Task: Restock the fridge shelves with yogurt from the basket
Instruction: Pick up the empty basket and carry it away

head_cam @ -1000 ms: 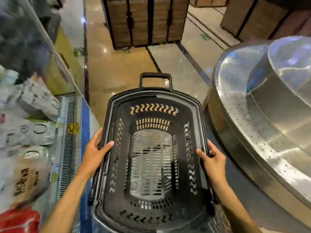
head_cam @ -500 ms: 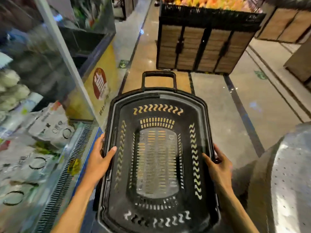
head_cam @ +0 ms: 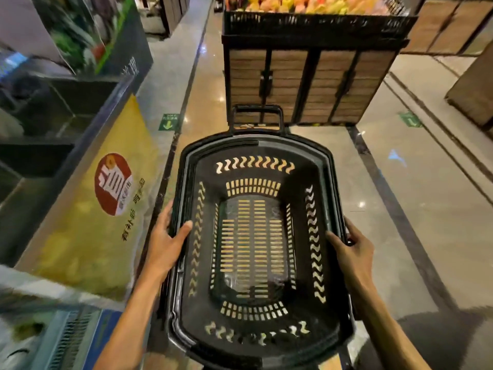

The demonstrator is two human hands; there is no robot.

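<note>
A black plastic basket (head_cam: 324, 161) with slotted walls and floor fills the middle of the view, held out in front of me above the shop floor. Nothing lies inside it, and no yogurt shows anywhere. My left hand (head_cam: 166, 240) grips its left rim, thumb inside the wall. My right hand (head_cam: 350, 249) grips the right rim the same way. The basket's pull handle (head_cam: 257, 113) sticks out at the far end.
A chest cooler with a yellow panel (head_cam: 93, 209) runs along the left, and the fridge's edge (head_cam: 66, 340) shows at the bottom left. A wooden fruit stand (head_cam: 306, 76) stands straight ahead. Polished floor aisles (head_cam: 400, 196) lie between them.
The view has swung away from the fridge shelves and the steel counter toward the aisle. The basket stays in both hands, and the fruit stand now stands closer ahead.
</note>
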